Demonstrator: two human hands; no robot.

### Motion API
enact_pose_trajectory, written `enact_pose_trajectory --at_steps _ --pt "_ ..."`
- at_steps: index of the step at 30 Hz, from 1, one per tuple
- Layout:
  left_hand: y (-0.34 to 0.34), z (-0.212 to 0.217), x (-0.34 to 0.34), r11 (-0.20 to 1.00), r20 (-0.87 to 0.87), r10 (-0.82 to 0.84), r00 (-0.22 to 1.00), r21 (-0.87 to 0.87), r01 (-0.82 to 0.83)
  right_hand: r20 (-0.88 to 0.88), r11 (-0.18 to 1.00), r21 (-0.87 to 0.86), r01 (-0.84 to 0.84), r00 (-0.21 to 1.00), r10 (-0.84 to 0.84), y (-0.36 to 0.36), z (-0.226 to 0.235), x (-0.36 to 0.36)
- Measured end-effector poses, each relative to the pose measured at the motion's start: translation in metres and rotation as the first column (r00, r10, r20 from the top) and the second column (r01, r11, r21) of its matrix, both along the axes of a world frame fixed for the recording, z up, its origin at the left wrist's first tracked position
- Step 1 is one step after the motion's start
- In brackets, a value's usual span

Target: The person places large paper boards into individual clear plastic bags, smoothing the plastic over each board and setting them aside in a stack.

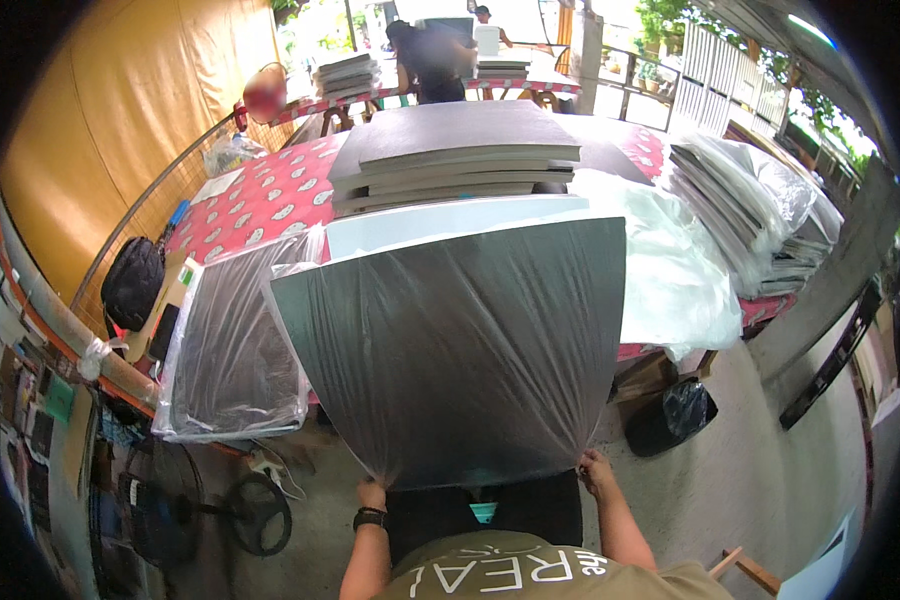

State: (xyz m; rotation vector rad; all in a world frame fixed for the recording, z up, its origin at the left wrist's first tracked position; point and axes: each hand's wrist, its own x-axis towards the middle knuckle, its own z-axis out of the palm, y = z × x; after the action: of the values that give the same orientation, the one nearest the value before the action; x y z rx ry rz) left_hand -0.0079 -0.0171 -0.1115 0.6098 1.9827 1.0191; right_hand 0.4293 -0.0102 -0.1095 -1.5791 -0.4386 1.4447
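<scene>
A large dark flat panel (pixel 460 350) lies before me, covered in a see-through plastic sleeve (pixel 390 440) that is drawn into folds toward its two near corners. My left hand (pixel 372 494), below a black wristband, is closed on the left corner of the sleeve. At the right corner, my right hand (pixel 596 472) pinches the plastic in the same way. The panel's far edge rests by a pale blue sheet (pixel 460 222); its near part reaches out over my lap.
Behind is a stack of thick dark panels (pixel 460 150) on a red patterned tablecloth (pixel 270 195). Left lies a wrapped panel (pixel 240 340); right are loose plastic sleeves (pixel 660 265) and more wrapped panels (pixel 720 210). A black bin (pixel 670 415) and a fan (pixel 160 505) stand below. A person (pixel 435 60) works farther back.
</scene>
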Motion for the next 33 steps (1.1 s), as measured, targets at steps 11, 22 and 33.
enact_pose_trajectory --at_steps 11,22,33 --pt "0.039 0.172 0.024 0.586 0.165 -0.474 0.865 0.792 0.171 0.514 0.958 0.038 -0.283 0.828 0.224 -0.003 -0.058 0.017" --pt "0.067 0.188 0.038 0.575 0.542 -0.392 0.743 0.775 -0.262 -0.058 0.830 0.553 -0.070 0.991 0.121 -0.017 0.038 -0.040" --pt "0.108 0.206 0.026 0.430 0.667 -0.209 0.715 0.720 -0.545 0.416 0.069 0.908 -0.412 0.878 -0.238 0.091 0.291 -0.267"
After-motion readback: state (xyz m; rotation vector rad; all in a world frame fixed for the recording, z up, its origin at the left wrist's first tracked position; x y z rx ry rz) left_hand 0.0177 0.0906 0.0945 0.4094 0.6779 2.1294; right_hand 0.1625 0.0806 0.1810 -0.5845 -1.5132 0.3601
